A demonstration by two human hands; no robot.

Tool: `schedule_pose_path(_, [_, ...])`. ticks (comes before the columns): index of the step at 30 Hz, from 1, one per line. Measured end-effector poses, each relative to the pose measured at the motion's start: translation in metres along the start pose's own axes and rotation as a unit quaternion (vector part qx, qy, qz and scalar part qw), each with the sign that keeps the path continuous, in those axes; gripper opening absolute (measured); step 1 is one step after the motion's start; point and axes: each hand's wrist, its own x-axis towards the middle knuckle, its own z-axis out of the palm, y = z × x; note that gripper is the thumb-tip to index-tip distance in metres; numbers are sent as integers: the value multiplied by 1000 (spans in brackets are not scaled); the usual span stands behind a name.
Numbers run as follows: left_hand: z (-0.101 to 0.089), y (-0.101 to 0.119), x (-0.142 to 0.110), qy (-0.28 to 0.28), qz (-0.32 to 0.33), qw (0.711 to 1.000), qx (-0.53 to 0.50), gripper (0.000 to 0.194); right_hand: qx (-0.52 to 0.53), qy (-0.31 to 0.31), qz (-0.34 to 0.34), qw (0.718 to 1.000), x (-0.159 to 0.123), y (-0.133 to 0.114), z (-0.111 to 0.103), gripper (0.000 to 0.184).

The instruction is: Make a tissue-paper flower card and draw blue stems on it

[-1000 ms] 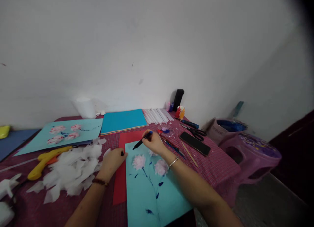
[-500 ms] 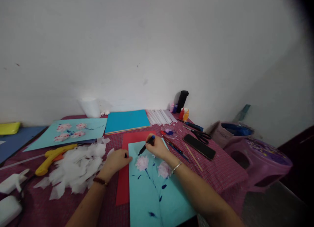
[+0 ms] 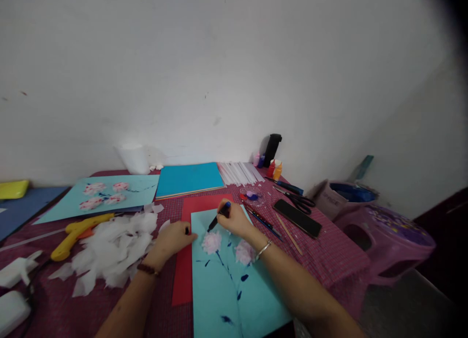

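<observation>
A dark marker (image 3: 218, 217) with a blue end is gripped in my right hand (image 3: 234, 220), its tip just above a pale pink tissue flower (image 3: 211, 242) on the light blue sheet (image 3: 215, 299). Closed fingers of my left hand (image 3: 177, 238) hold a small dark marker cap (image 3: 187, 229) at the sheet's left edge. A second pink flower (image 3: 244, 252) lies under my right wrist. Dark blue painted stems and leaves (image 3: 244, 278) run down the sheet. Beneath it, a red sheet (image 3: 183, 279) sticks out to the left and top.
Left lie white tissue pieces (image 3: 117, 248), a yellow glue gun (image 3: 69, 235) and a flowered sheet (image 3: 73, 201). Blue sheets (image 3: 192, 178) and white sticks (image 3: 239, 174) lie at the back. Right are brushes (image 3: 265, 222), a phone (image 3: 297, 218), scissors (image 3: 302, 201), paint bottles (image 3: 277, 172) and a pink stool (image 3: 387, 245).
The marker tip has shifted slightly right and down, closer to the left pink flower. My left hand stays at the sheet's edge.
</observation>
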Motion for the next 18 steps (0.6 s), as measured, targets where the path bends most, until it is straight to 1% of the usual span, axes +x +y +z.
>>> schedule_pose_path(9, [-1, -1, -3, -9, 14, 1000, 1, 27, 11, 2, -4, 1000, 0, 0, 4, 8])
schedule_pose_path(18, [-4, 1, -4, -18, 15, 1000, -15, 25, 42, 15, -3, 999, 1, 6, 16, 4])
